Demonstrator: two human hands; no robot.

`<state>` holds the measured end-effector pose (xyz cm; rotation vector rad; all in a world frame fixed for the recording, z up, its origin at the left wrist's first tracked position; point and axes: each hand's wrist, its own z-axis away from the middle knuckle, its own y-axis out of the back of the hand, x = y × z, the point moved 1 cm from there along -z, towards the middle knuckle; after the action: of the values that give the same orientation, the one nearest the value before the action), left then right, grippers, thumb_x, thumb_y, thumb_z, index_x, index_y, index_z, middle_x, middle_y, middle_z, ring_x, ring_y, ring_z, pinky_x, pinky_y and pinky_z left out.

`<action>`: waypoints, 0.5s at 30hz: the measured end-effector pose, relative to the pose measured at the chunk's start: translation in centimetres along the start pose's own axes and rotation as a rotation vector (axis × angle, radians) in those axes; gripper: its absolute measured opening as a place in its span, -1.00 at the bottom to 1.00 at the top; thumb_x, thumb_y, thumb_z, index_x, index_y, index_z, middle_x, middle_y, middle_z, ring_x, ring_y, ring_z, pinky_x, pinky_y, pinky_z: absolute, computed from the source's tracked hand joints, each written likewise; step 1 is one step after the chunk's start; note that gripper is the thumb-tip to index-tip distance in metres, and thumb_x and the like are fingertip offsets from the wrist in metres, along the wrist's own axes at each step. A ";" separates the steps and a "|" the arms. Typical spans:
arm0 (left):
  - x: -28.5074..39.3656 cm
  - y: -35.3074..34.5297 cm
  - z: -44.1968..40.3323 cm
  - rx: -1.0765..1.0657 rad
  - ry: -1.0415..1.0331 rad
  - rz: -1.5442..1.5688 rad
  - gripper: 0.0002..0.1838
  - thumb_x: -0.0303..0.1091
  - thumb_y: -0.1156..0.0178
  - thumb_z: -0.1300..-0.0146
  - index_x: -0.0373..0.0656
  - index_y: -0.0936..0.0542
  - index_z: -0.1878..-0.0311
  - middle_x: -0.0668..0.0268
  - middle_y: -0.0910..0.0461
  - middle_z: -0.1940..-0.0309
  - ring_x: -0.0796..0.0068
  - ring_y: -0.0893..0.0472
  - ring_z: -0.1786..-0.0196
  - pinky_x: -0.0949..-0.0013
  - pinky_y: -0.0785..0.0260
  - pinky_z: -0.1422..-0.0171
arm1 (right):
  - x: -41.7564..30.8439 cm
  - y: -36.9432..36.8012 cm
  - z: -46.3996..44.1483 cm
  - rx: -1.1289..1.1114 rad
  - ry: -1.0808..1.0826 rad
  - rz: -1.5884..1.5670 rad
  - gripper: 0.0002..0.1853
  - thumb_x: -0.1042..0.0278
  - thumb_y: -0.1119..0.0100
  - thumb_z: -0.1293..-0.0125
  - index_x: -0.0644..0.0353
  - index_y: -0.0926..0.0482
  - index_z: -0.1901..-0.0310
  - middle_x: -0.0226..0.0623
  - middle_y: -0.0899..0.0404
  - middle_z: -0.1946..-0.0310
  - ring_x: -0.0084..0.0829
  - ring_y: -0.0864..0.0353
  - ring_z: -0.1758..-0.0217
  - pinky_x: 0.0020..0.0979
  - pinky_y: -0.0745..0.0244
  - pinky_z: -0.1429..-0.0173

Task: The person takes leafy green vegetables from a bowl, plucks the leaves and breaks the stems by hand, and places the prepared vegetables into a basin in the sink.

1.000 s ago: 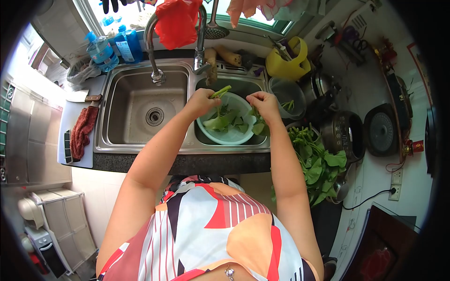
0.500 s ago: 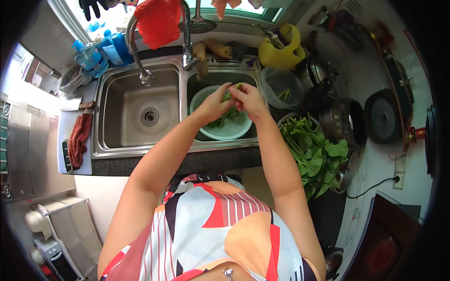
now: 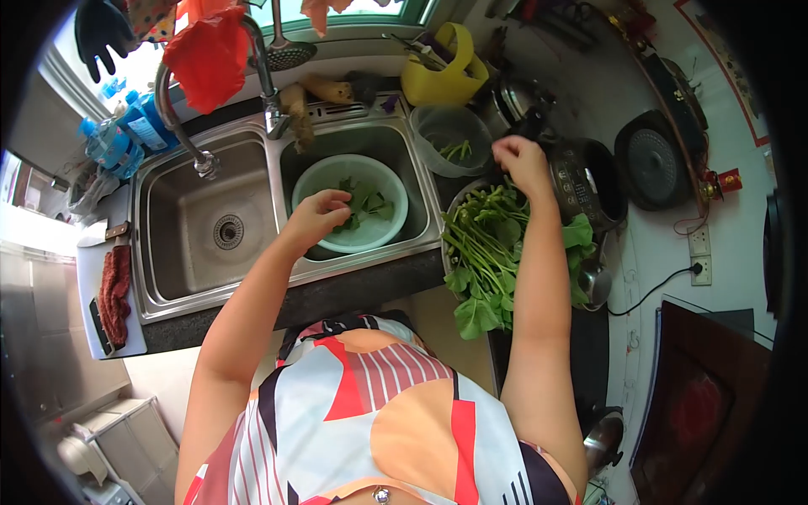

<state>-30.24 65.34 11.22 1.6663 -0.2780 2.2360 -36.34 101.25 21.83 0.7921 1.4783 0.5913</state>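
Beside the sink (image 3: 189, 252), greens (image 3: 480, 252) were piled. Over the bowl (image 3: 377, 231), the left hand (image 3: 315, 219) was held loosely spread; the right hand (image 3: 525, 164) had been drawn away near the greens, its grip untellable. Among the leaves (image 3: 369, 202), one stem was seemingly finished.

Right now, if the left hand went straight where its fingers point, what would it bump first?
Probably the green leaves in the pale bowl, but the left hand might pass above; depth is unclear.
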 end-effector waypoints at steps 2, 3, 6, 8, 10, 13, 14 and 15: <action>-0.2 -0.2 0.6 -0.017 0.014 0.029 -0.58 -0.28 -0.17 -0.17 -0.16 -0.45 -0.09 0.32 -0.53 0.15 0.54 -0.51 0.18 0.49 -0.34 0.15 | 0.3 1.3 2.8 -0.209 0.004 0.384 -0.77 0.25 -0.25 -0.01 0.04 -0.63 0.24 -0.36 -0.62 0.42 -0.35 -0.59 0.34 -0.37 -0.46 0.21; -0.2 -0.4 0.7 -0.014 0.036 0.041 -0.61 -0.28 -0.17 -0.17 -0.18 -0.46 -0.06 0.32 -0.54 0.18 0.55 -0.51 0.20 0.49 -0.34 0.16 | 0.8 1.3 4.0 -0.246 0.013 0.426 -0.74 0.25 -0.26 0.01 0.02 -0.62 0.22 -0.37 -0.60 0.38 -0.34 -0.58 0.29 -0.35 -0.45 0.19; -0.3 -1.6 0.6 -0.066 0.021 0.061 -0.63 -0.29 -0.16 -0.18 -0.18 -0.47 -0.05 0.33 -0.55 0.19 0.57 -0.51 0.20 0.48 -0.34 0.16 | 1.2 0.4 6.6 -0.328 0.032 0.448 -0.62 0.29 -0.31 0.10 -0.05 -0.59 0.14 -0.38 -0.52 0.26 -0.33 -0.52 0.11 -0.31 -0.43 0.10; 0.4 -2.8 0.8 -0.096 0.024 0.079 -0.64 -0.33 -0.15 -0.16 -0.20 -0.48 -0.03 0.35 -0.54 0.24 0.58 -0.50 0.24 0.50 -0.32 0.20 | 0.8 -0.5 8.0 -0.220 0.061 0.431 -0.62 0.30 -0.34 0.13 -0.08 -0.60 0.16 -0.42 -0.50 0.29 -0.32 -0.50 0.12 -0.29 -0.43 0.10; 0.7 -3.6 0.8 -0.153 0.031 0.060 -0.65 -0.30 -0.15 -0.18 -0.17 -0.47 -0.04 0.36 -0.55 0.19 0.58 -0.51 0.21 0.49 -0.34 0.15 | 0.6 -1.3 9.0 -0.125 0.213 0.422 -0.64 0.32 -0.32 0.11 -0.10 -0.60 0.16 -0.44 -0.49 0.26 -0.33 -0.50 0.12 -0.29 -0.43 0.11; 1.4 -4.4 0.9 -0.157 0.006 0.043 -0.65 -0.33 -0.15 -0.14 -0.21 -0.50 0.00 0.35 -0.55 0.27 0.60 -0.50 0.26 0.50 -0.33 0.18 | 0.5 -1.1 9.8 0.142 0.368 0.487 -0.65 0.37 -0.29 0.06 -0.07 -0.60 0.14 -0.42 -0.48 0.23 -0.33 -0.49 0.16 -0.35 -0.43 0.13; 1.5 -4.6 0.9 -0.150 -0.001 0.044 -0.65 -0.34 -0.16 -0.13 -0.23 -0.51 0.01 0.34 -0.55 0.31 0.60 -0.49 0.29 0.50 -0.33 0.20 | 0.4 -0.8 9.8 0.249 0.413 0.523 -0.65 0.39 -0.28 0.04 -0.05 -0.59 0.13 -0.40 -0.48 0.23 -0.33 -0.48 0.18 -0.37 -0.43 0.13; 1.6 -4.7 1.1 -0.149 -0.005 0.039 -0.66 -0.35 -0.15 -0.13 -0.23 -0.51 0.01 0.34 -0.55 0.32 0.60 -0.49 0.29 0.50 -0.34 0.19 | 0.3 0.1 9.6 0.393 0.406 0.394 -0.70 0.45 -0.25 -0.01 -0.05 -0.60 0.15 -0.41 -0.47 0.26 -0.33 -0.48 0.16 -0.36 -0.43 0.14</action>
<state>-27.93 69.55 12.88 1.6016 -0.4704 2.1810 -26.77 100.50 21.02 1.3486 1.8566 0.8013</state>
